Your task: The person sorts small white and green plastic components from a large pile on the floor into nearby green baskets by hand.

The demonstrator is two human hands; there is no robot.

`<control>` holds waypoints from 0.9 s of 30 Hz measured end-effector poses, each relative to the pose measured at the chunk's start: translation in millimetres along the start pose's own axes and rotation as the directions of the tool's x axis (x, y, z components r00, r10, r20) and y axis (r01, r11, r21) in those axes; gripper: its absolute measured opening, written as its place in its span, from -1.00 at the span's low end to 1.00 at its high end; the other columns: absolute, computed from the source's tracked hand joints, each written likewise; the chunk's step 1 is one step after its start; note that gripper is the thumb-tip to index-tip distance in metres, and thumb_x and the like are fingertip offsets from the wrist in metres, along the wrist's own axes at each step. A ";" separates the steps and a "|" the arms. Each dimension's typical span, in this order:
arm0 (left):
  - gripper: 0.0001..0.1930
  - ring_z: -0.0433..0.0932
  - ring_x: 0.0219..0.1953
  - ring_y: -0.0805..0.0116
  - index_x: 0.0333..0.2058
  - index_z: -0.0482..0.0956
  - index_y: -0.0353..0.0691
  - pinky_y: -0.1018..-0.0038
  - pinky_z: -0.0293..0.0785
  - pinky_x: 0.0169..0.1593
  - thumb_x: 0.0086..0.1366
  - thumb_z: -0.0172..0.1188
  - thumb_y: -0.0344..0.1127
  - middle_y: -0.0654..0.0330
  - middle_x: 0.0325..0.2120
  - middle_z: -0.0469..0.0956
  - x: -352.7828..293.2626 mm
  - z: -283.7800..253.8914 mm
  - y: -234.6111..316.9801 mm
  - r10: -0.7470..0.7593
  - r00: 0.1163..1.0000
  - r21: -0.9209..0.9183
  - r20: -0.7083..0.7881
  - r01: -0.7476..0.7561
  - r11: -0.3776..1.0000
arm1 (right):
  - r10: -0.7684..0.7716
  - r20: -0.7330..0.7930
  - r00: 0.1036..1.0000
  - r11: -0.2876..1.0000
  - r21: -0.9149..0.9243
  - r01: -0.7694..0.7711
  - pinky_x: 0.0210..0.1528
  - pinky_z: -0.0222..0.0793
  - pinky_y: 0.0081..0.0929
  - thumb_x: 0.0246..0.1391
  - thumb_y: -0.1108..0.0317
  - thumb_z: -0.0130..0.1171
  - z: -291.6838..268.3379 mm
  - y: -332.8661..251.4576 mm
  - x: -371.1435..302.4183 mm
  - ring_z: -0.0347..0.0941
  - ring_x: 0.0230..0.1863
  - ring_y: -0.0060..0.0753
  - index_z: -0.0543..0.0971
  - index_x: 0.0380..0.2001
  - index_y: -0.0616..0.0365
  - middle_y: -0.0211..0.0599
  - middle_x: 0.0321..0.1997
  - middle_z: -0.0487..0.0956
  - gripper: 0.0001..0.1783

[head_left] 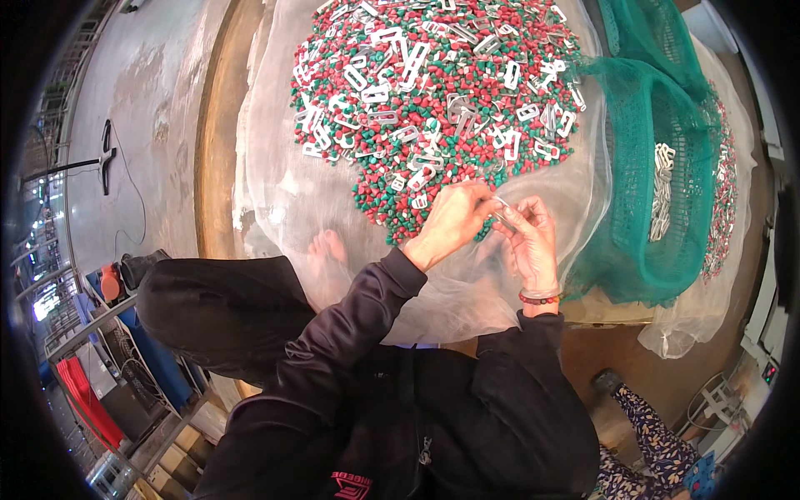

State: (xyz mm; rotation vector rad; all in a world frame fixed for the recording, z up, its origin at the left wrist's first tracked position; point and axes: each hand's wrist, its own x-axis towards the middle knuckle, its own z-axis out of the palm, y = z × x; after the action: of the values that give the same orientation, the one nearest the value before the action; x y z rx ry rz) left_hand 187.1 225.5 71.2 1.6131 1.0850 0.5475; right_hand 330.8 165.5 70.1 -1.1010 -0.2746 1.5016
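Head view: a thin pale piece [501, 202] was held above the near part of the tabletop [218, 125], between the pinched fingertips of the left hand [454, 213] and the right hand [532, 242]. Both hands were kept narrow and close together, and the piece was partly hidden by the fingers, so its full shape could not be told.

Just beyond the hands, a heap of red and green pellets [375, 190] was spread on a translucent mesh sheet [271, 179], reaching toward the far edge of the tabletop. Many pale slotted pieces [415, 65] were scattered over the heap, most thickly in its far part; few were seen in the tongue of pellets nearest the near edge.

By the right edge, a batch of pale pieces [661, 196] was stacked inside a green basket [693, 187] draped with green netting [583, 279]. A second green basket [654, 37] was placed beyond it, near the far right corner.

The work was judged to be only partway along: one batch was already set apart in the basket, one piece was being handled, and a large number were left mixed among the pellets.
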 end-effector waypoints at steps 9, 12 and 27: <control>-0.76 0.25 -0.68 0.63 -0.48 0.54 -0.32 0.57 0.16 -0.60 0.07 0.16 -0.22 0.29 -0.78 0.35 -7.5 -44.3 -1.7 -0.169 0.973 -0.019 -0.158 0.168 0.986 | 0.123 0.031 0.992 0.992 -0.011 -0.122 -0.25 0.39 -0.47 0.07 0.28 -0.01 30.4 -2.0 2.5 0.39 -0.32 -0.45 0.34 -0.06 0.27 -0.28 -0.24 0.44 -0.61; -0.78 0.27 -0.68 0.60 -0.46 0.54 -0.31 0.55 0.19 -0.58 0.08 0.14 -0.23 0.27 -0.78 0.37 -4.7 -40.7 3.4 -0.181 0.980 -0.059 -0.082 0.177 0.983 | 0.191 0.271 0.943 0.981 -0.093 -0.171 -0.25 0.39 -0.48 0.05 0.34 0.01 15.9 6.1 17.8 0.42 -0.20 -0.41 0.39 -0.10 0.30 -0.20 -0.14 0.46 -0.65; -0.68 0.45 -0.40 0.07 -0.42 0.46 -0.28 0.24 0.37 -0.38 -0.02 0.21 -0.13 0.04 -0.47 0.39 -11.7 -35.0 -117.3 -0.030 0.939 0.594 -0.344 0.242 0.768 | -0.108 -0.013 0.994 0.994 0.033 0.109 -0.58 0.17 -0.68 -0.20 0.49 -0.04 -12.4 17.0 23.4 0.30 -0.61 -0.51 0.36 -0.64 0.18 -0.26 -0.48 0.41 -0.96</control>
State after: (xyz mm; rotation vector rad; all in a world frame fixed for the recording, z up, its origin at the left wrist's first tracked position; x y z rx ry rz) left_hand 110.1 235.6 -24.2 2.0378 1.7556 0.3601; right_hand 332.4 176.2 40.5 -1.0511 -0.2957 1.3986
